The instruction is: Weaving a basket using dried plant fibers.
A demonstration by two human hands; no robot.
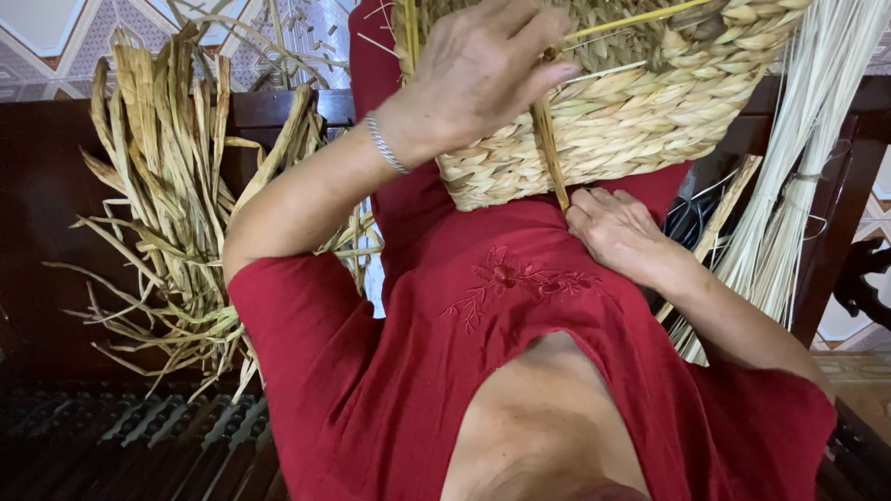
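While L hand [483,70] grips woven basket [631,111] rim, R hand [617,232] pinches straw strand [549,153].
Basket on lap; dried-leaf pile [176,213] left, pale reed bundle [798,186] right; little room.

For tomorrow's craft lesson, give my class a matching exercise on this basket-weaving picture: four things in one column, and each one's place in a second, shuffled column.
Things:
1. woven basket
2. bundle of dried brown leaves
3. bundle of pale thin reeds
4. silver bracelet

Places:
A. at the person's left side
B. on the left wrist
C. on the person's lap
D. at the person's right side

Pairs: 1-C, 2-A, 3-D, 4-B
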